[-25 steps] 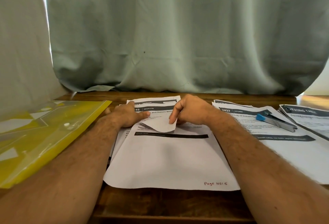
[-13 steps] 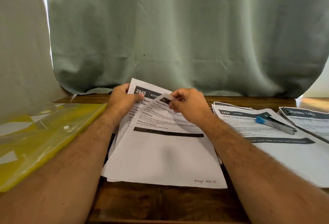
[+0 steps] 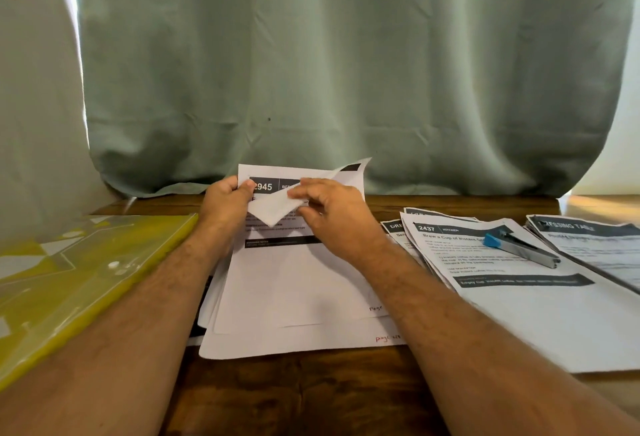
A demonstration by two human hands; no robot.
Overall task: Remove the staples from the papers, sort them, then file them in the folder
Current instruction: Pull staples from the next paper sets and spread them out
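The top white printed sheet point(image 3: 277, 208) of the centre stack was half raised a moment ago; now its far corner is folded right over toward the person, blank underside up, w/ the "2945" page point(image 3: 263, 187) exposed beneath. That suggests the stapled corner is being worked apart by hand, so staple removal isn't done for this set; sorting & filing are yet to come.

Left hand point(image 3: 225, 201) grips the stack's far-left corner, thumb on top. Right hand point(image 3: 332, 210) pinches the folded-over sheet between thumb and fingers. The staple itself is too small to make out.

Count: 3 paper piles on the wooden bench point(image 3: 294, 397): centre stack in hand (approx. 3 sheets, edges overlap so not sure), a "2437" pile point(image 3: 519, 314) just right of it, a third pile point(image 3: 595, 248) at far right. 1 grey stapler-type tool w/ blue tip point(image 3: 519, 248) lies on the 2437 pile. 1 yellow translucent plastic folder point(image 3: 86, 279) at left, apart from the papers.
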